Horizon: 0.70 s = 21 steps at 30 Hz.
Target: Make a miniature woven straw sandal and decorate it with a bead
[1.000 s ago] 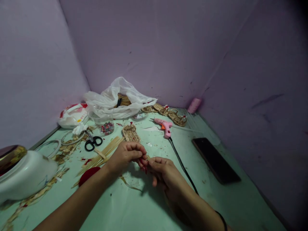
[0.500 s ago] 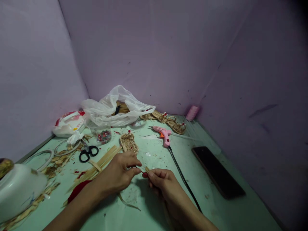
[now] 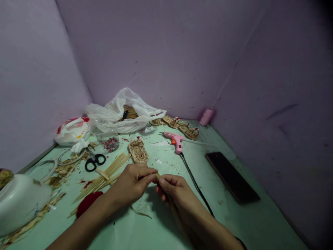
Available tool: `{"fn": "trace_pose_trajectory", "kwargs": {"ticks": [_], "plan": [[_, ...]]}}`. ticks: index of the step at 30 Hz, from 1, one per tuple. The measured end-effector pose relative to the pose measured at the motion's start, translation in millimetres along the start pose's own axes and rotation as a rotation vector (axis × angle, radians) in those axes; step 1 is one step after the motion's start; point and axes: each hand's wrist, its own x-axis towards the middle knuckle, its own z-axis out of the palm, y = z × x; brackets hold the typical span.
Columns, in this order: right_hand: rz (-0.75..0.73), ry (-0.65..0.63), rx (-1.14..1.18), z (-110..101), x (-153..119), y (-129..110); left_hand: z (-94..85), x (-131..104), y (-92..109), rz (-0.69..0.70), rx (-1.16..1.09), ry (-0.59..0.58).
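Near the middle of the table, my left hand (image 3: 137,181) and my right hand (image 3: 173,187) meet at the fingertips. Between them is the end of a tan straw strip (image 3: 157,176), pinched by both thumbs and forefingers. Its lower length hangs below my right hand. Something small and red partly shows under the right fingers. Just beyond my left hand lies a woven straw sole (image 3: 138,151) with a red bead at its tip. Flat straw strips (image 3: 110,172) lie left of it, and a dark red ball (image 3: 89,202) sits beside my left forearm.
Black-handled scissors (image 3: 95,162), a clear cup of beads (image 3: 111,143) and a white plastic bag (image 3: 125,113) stand left and back. A pink glue gun (image 3: 176,140), its cord, a dark phone (image 3: 232,177) and a pink spool (image 3: 206,117) lie right. A white bowl (image 3: 23,203) is at left.
My left fingertips have moved right and now touch the straw end. The red piece between the hands is now mostly hidden. The whole view has shifted slightly.
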Motion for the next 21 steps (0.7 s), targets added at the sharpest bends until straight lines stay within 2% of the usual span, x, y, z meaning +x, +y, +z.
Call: {"fn": "trace_pose_trajectory", "kwargs": {"ticks": [8,17,21], "plan": [[0.002,-0.03,-0.004,1.5,1.1,2.7,1.8,0.4,3.2,-0.003,-0.035,0.004],[0.099,-0.049,-0.022,1.0,-4.7,-7.4,-1.1,2.2,5.0,-0.088,0.035,-0.111],[0.066,-0.017,0.036,-0.4,-3.5,-9.8,-3.6,4.6,0.7,-0.128,0.033,-0.109]]}}
